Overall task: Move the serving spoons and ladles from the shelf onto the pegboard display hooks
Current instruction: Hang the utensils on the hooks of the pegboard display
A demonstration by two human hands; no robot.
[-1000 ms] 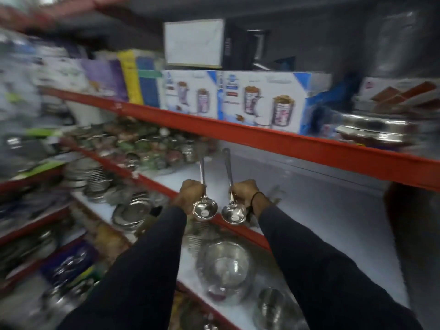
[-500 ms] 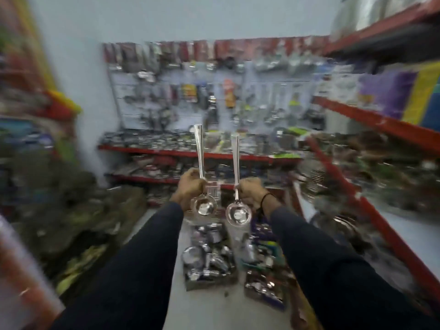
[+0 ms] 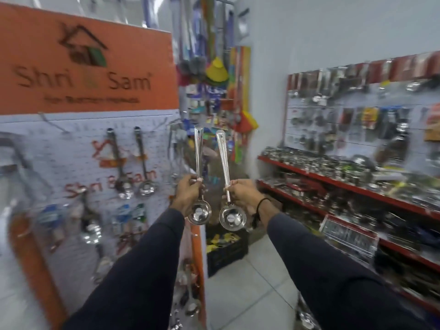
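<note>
The person holds two steel ladles upright, bowls down and handles pointing up, in front of a shop aisle. The left hand (image 3: 188,194) has its grip closed around the lower handle of the left ladle (image 3: 198,186), whose bowl hangs just below the fist. The right hand (image 3: 242,194) grips the right ladle (image 3: 227,186) the same way, that handle tilting slightly to the left at its top. The two ladles are near each other but apart. To the left stands the pegboard (image 3: 71,163) (white, under an orange sign (image 3: 88,60)), with two hanging ladles (image 3: 133,172) already on its hooks. Red shelves (image 3: 357,186) of steelware run along the right, blurred.
</note>
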